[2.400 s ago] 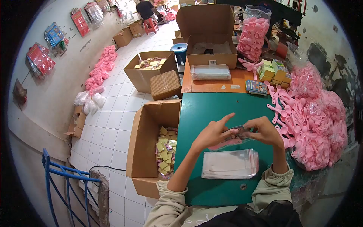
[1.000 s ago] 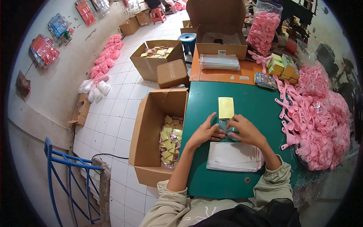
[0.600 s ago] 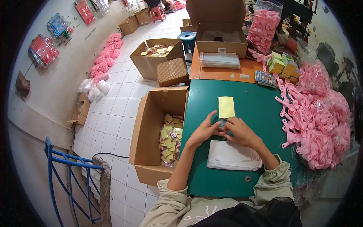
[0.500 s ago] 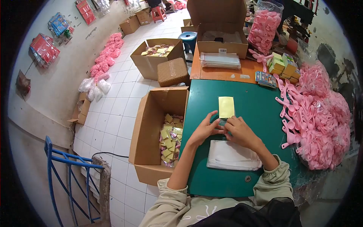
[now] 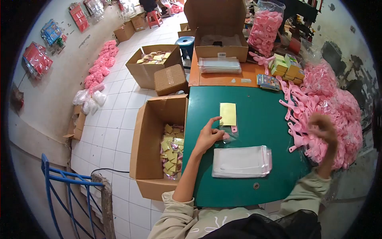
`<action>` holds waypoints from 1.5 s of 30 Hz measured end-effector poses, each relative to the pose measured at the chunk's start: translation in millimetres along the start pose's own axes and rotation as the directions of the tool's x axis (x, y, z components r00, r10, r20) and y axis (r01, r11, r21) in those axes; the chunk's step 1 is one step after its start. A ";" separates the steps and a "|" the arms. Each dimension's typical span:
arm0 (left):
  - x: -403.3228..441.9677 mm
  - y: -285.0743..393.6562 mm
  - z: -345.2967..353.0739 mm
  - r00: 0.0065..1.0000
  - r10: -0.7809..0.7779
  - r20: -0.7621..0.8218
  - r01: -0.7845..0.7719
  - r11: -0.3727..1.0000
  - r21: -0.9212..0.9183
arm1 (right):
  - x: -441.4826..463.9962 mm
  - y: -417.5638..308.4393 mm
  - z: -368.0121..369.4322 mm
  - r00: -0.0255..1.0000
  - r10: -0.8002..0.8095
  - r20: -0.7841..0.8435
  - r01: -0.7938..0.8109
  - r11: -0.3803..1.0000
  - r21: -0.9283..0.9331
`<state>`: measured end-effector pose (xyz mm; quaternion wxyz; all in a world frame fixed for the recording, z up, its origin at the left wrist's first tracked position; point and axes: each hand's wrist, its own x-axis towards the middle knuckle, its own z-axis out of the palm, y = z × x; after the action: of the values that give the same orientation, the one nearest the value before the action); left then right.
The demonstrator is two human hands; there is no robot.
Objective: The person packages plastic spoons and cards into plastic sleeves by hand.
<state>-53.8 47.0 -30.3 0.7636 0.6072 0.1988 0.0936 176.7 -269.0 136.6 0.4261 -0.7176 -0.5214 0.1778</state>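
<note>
On the green table top lies a small clear plastic bag with a yellow card in its upper part. A bit of pink plastic, perhaps a spoon handle, shows below the card. My left hand pinches the bag's lower end, its index finger stretched along the left edge. Over at the right, my right hand is over the heap of pink plastic spoons. Motion smears its fingers, so whether they hold a spoon is unclear. A stack of clear bags lies nearest my body.
Left of the table stands an open carton holding many card packs. Behind, an orange table bears another bag stack, small yellow boxes and an open carton. A blue metal railing is at lower left.
My right hand has left the small bag and moved right to the pink spoons. The left hand stays at the bag. The whole view has shifted slightly.
</note>
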 end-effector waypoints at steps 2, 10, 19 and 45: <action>-1.8 2.2 -0.7 1.000 0.001 0.015 -0.001 1.000 0.021 | -45.5 27.8 -112.2 0.973 0.126 -0.195 -0.109 0.989 0.095; 2.0 1.2 -2.3 0.987 -0.080 0.138 0.085 0.996 -0.026 | -40.8 76.9 -98.2 0.869 0.017 -0.495 -0.377 0.671 -0.638; -7.9 10.1 0.7 0.984 -0.039 0.172 0.064 0.987 -0.146 | 83.3 36.6 191.8 0.986 -0.131 0.100 0.148 0.972 -0.183; 8.0 -5.9 12.5 0.982 0.092 -0.166 -0.026 0.930 0.366 | 93.2 78.0 214.9 0.944 0.330 0.011 -0.260 0.724 0.639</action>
<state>-42.0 37.5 -35.3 0.6143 0.7322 0.2625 0.1329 109.6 -100.8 -31.3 0.6347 -0.6143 -0.2872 0.3705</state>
